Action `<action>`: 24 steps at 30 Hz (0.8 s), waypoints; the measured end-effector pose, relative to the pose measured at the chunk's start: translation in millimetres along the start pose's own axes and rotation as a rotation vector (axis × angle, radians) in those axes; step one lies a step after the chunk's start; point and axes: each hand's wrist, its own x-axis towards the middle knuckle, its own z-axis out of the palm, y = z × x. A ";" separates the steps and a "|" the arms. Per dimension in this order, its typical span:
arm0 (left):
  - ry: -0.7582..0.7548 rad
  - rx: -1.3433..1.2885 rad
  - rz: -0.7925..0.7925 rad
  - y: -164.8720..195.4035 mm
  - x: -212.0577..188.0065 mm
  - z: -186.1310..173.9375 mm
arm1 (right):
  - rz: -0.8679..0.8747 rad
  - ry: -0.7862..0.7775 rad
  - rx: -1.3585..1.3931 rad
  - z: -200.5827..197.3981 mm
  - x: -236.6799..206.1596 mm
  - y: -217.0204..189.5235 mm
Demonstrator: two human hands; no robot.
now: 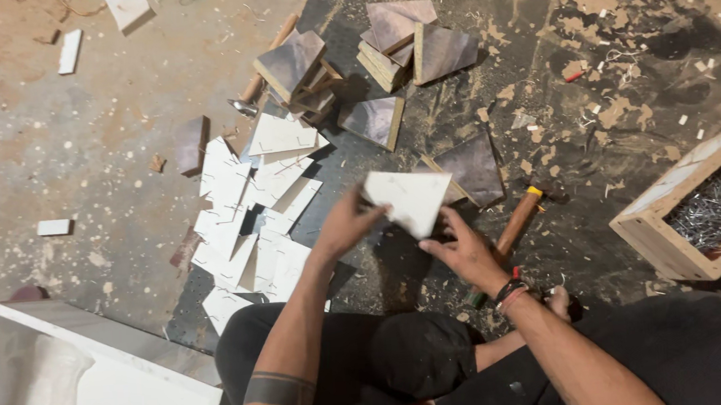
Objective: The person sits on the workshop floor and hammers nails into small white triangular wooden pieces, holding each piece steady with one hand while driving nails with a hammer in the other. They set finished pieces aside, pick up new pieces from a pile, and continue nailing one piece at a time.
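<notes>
Currently both hands hold one white panel (409, 199) in the air above the floor (79, 163), just right of the white pile (252, 227). Left hand (347, 224) pinches the panel's left corner, fingers closed on the edge. Right hand (465, 250) grips the lower right edge from below, thumb on top.

To handle it well, judged from this: keep both grips on the edges, keep the panel level, and keep fingers away from the small dark marks along the rims, which may be staples; too small to tell.

Panel is flat, thin, white-faced, roughly a wedge or trapezoid with one pointed end. Pile holds many like pieces, overlapping, smooth white faces, dark marks at the edges. Beyond the pile, thicker blocks (292, 63) are stacked, purplish-brown faces, pale raw chipboard edges; more lie farther right. One such piece (472, 169) lies flat just behind the panel.

Hammer (518, 221) with wooden handle lies right of the pile, beside the right hand. Wooden box (654, 228) far right holds shiny metal nails (720, 198). Floor is dusty, pale concrete left, dark mat with chips and sawdust right.
</notes>
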 end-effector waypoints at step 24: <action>-0.578 1.253 -0.073 -43.4 -22.6 -44.6 | 0.174 0.016 -0.125 -4.3 1.1 18.3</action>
